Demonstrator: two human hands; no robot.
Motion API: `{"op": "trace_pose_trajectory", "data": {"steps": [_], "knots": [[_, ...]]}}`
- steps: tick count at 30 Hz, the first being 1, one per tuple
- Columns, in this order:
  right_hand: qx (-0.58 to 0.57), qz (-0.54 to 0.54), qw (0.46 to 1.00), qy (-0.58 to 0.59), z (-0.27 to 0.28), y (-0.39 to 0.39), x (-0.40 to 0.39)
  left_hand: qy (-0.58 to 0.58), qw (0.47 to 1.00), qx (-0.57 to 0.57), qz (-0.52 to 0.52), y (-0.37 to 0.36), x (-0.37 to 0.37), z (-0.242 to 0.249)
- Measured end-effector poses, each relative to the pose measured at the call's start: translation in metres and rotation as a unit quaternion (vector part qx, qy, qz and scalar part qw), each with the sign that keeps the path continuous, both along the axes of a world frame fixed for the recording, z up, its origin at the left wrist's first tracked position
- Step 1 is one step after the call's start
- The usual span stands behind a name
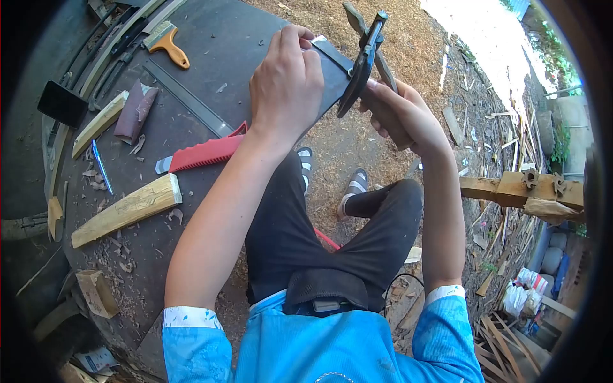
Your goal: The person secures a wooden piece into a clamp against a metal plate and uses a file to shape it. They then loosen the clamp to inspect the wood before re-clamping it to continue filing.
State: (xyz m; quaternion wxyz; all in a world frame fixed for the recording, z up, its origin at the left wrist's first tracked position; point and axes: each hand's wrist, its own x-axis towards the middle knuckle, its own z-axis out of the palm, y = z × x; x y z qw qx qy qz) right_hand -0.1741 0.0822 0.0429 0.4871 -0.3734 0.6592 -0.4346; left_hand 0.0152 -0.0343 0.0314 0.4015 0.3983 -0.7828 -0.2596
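Note:
My left hand rests at the corner of the dark worktable, its fingers curled together beside the silver end of a flat dark metal strip. What those fingers pinch, if anything, is hidden. Just past the table edge, my right hand is wrapped round the thick brown grip of a dark metal tool, which looks like a clamp. The strip runs from this tool back toward my left hand. Below my left forearm lies a red-handled tool, partly covered by the arm.
On the table are a brush, a metal ruler, rolled sandpaper, a blue pen, a carved wood piece and shavings. A black phone-like slab stands at the left. A wooden beam juts in at right.

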Motion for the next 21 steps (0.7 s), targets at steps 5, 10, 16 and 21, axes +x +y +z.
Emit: {"op": "trace_pose_trajectory", "data": {"steps": [5,10,16,21], "knots": [[0.007,-0.042,0.999,-0.018,-0.002,0.002,0.003,-0.009,1.000,0.014,0.003,0.000,0.001,0.002],[-0.005,-0.066,0.997,-0.041,-0.001,0.002,0.008,-0.014,1.000,0.004,0.006,-0.001,-0.001,0.001],[-0.031,-0.096,0.993,-0.058,-0.003,0.003,0.018,-0.016,1.000,0.000,0.008,-0.003,-0.002,0.001],[-0.027,-0.110,0.991,-0.073,-0.005,0.006,0.022,-0.013,1.000,-0.001,0.007,-0.001,-0.002,-0.002]]}}
